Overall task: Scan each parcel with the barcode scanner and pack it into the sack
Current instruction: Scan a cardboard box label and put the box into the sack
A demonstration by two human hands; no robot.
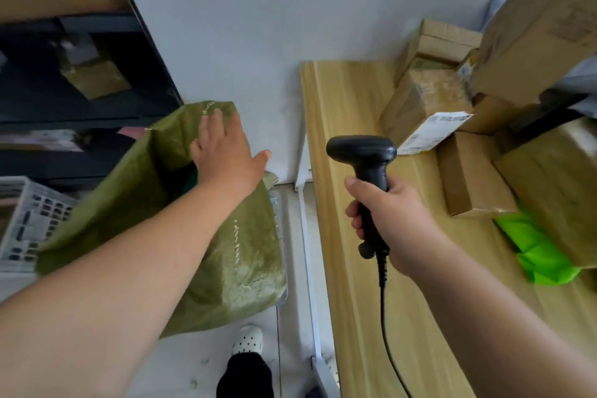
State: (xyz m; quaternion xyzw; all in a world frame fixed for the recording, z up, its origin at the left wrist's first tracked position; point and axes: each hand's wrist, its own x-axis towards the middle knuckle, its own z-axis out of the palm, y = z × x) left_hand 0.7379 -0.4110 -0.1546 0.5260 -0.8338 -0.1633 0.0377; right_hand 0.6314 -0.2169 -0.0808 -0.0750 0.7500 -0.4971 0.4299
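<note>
A green woven sack (226, 255) stands open on the floor at the left of the table. My left hand (223, 152) hovers over its mouth, fingers spread, holding nothing. My right hand (387, 220) grips a black corded barcode scanner (365, 155) upright above the wooden table (342, 139). Cardboard parcels lie at the table's right: one with a white label (426, 107), a small flat box (471, 178), and a large taped one (555, 181). A bright green plastic parcel (533, 249) sits partly under the large one.
A dark metal shelf unit (80, 74) stands at the far left, with a white plastic crate (29, 220) below it. A big carton (542, 26) is stacked at the back right. My foot in a white shoe (247, 341) stands by the table leg.
</note>
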